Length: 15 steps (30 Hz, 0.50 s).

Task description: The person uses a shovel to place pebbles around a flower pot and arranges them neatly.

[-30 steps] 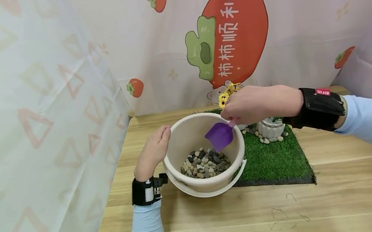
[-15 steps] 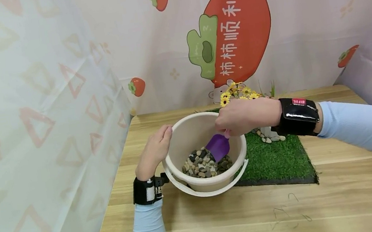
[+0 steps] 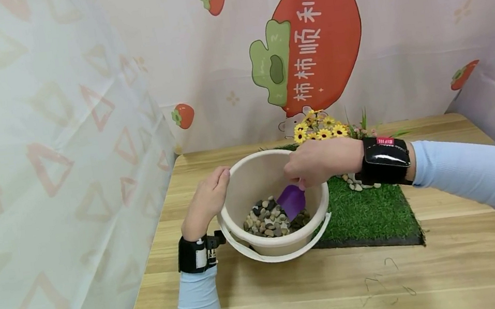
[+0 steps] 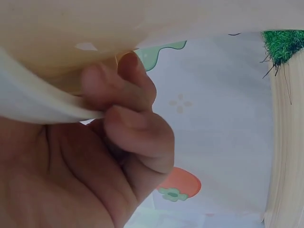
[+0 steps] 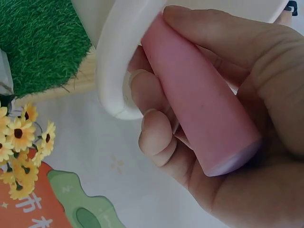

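A cream plastic bucket [image 3: 277, 239] stands on the table with a layer of pebbles [image 3: 267, 219] at its bottom. On its left side my left hand [image 3: 204, 199] grips the bucket; the left wrist view shows fingers [image 4: 142, 133] curled at its rim and handle. My right hand [image 3: 323, 159] holds a small toy shovel by its pink handle [image 5: 199, 99], the fingers wrapped round it. The shovel's purple blade [image 3: 292, 202] points down into the bucket, at the right part of the pebbles. Whether its tip is under the stones I cannot tell.
Right of the bucket lies a green artificial turf mat [image 3: 370, 216], partly behind it. Yellow artificial flowers [image 3: 323, 131] and small stones [image 3: 359, 184] stand at its back. Thin loose strands [image 3: 377, 283] lie on the wooden table [image 3: 295, 299]. Printed cloth hangs behind and at the left.
My right hand has moved left and down, lowering the shovel's blade from near the bucket's rim to the pebbles. My left hand has kept its hold on the bucket.
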Tool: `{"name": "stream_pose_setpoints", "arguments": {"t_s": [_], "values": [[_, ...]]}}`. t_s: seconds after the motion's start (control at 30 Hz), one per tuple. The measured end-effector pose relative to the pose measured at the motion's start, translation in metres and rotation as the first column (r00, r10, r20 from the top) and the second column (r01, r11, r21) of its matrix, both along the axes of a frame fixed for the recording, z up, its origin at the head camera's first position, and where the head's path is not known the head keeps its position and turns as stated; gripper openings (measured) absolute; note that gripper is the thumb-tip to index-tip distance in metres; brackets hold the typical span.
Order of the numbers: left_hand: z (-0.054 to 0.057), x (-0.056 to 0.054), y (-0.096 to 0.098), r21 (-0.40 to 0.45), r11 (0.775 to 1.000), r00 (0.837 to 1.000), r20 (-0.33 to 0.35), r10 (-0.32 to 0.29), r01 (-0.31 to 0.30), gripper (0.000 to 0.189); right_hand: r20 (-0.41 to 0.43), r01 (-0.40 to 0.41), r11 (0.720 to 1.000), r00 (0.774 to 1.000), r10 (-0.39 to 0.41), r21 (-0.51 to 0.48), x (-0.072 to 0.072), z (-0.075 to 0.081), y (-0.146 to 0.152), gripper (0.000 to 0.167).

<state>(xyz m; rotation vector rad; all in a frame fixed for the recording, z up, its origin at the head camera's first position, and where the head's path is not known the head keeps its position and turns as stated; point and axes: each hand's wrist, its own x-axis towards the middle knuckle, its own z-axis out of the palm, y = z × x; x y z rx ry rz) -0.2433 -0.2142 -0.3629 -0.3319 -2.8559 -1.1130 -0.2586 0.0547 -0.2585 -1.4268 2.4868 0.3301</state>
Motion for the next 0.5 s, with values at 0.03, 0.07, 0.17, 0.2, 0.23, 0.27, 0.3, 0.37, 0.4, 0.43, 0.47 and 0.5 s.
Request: {"name": "stream_pose_setpoints", "arguments": {"t_s": [0.03, 0.07, 0.17, 0.2, 0.23, 0.27, 0.3, 0.37, 0.4, 0.43, 0.47, 0.5], "values": [[0.000, 0.000, 0.000, -0.002, 1.000, 1.000, -0.002, -0.001, 0.001, 0.045, 0.007, 0.001, 1.000, 1.000, -0.001, 0.001, 0.000, -0.001, -0.001, 0.020], [0.001, 0.000, 0.000, -0.004, 1.000, 1.000, -0.004, -0.001, 0.001, 0.045, 0.012, -0.003, 1.000, 1.000, 0.003, -0.004, 0.000, -0.003, -0.001, 0.020], [0.001, 0.000, 0.000, -0.011, 1.000, 1.000, -0.008, 0.001, -0.001, 0.045, 0.019, -0.022, 1.000, 1.000, 0.022, -0.016, -0.001, -0.007, -0.002, 0.023], [0.001, 0.000, 0.000, -0.008, 1.000, 1.000, -0.005, 0.001, -0.001, 0.045, 0.019, -0.024, 1.000, 1.000, 0.024, -0.016, -0.001, -0.008, -0.003, 0.022], [0.002, 0.000, 0.000, -0.008, 1.000, 1.000, -0.006, -0.002, 0.002, 0.045, 0.020, -0.027, 0.999, 0.999, 0.027, -0.017, -0.001, -0.009, -0.003, 0.023], [0.001, 0.000, 0.001, -0.005, 1.000, 1.000, -0.003, -0.001, 0.001, 0.045, 0.021, -0.030, 0.999, 0.999, 0.030, -0.016, -0.001, -0.010, -0.004, 0.023], [0.001, 0.000, 0.001, 0.000, 1.000, 1.000, 0.001, -0.001, 0.001, 0.045, 0.025, -0.030, 0.999, 0.999, 0.030, -0.015, -0.001, -0.011, -0.004, 0.024], [0.001, 0.000, 0.001, 0.009, 1.000, 1.000, 0.005, -0.001, 0.001, 0.045, 0.032, -0.018, 1.000, 0.999, 0.018, 0.003, -0.001, -0.013, -0.007, 0.028], [0.000, 0.000, 0.001, 0.013, 1.000, 1.000, 0.004, -0.002, 0.002, 0.045, 0.032, -0.018, 1.000, 0.999, 0.017, 0.009, -0.001, -0.014, -0.008, 0.029], [0.000, 0.000, 0.001, 0.015, 1.000, 1.000, 0.001, -0.003, 0.003, 0.045, 0.037, -0.018, 1.000, 0.999, 0.018, 0.018, 0.000, -0.016, -0.009, 0.029], [0.000, 0.000, 0.001, 0.019, 1.000, 1.000, 0.001, -0.002, 0.002, 0.045, 0.041, -0.021, 0.999, 0.999, 0.020, 0.026, 0.000, -0.018, -0.011, 0.028], [-0.001, 0.000, 0.001, 0.019, 1.000, 1.000, -0.001, -0.002, 0.002, 0.045, 0.040, -0.025, 0.999, 0.999, 0.024, 0.037, 0.000, -0.019, -0.012, 0.028]]}}
